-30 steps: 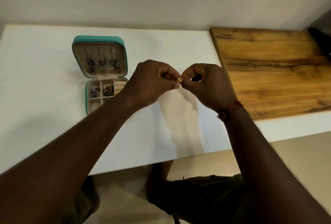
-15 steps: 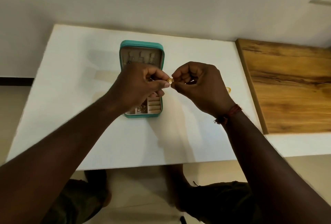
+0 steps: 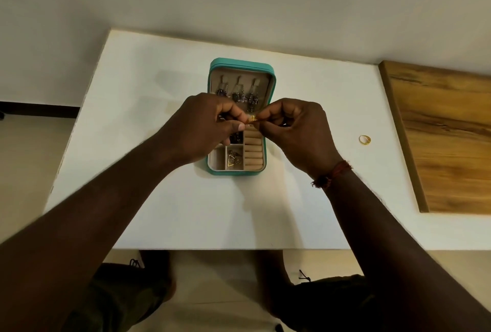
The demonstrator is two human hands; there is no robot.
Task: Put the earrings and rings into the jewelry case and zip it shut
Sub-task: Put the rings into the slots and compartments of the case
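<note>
Together, left hand (image 3: 204, 129) and right hand (image 3: 295, 129) over the open teal jewelry case (image 3: 270, 97) on the white bench (image 3: 159, 198), fingers of both pinching one small gold earring (image 3: 252, 118), gold ring (image 3: 364, 139) lying well apart near the wooden board (image 3: 446, 140).

1. Left hand (image 3: 204, 127) and right hand (image 3: 295, 129) meet above the open teal jewelry case (image 3: 272, 97), both pinching a small gold ring (image 3: 252, 119).
2. Case lies on the white table (image 3: 159, 198); dark earrings (image 3: 237, 95) hang in its lid at 12 o'clock from the hands.
3. Ring rolls (image 3: 253, 151) at 6 o'clock.
4. A second gold ring (image 3: 364, 139) lies at 3 o'clock, near a wooden board (image 3: 451, 132).
5. Red thread band (image 3: 333, 173) on right wrist.
</note>
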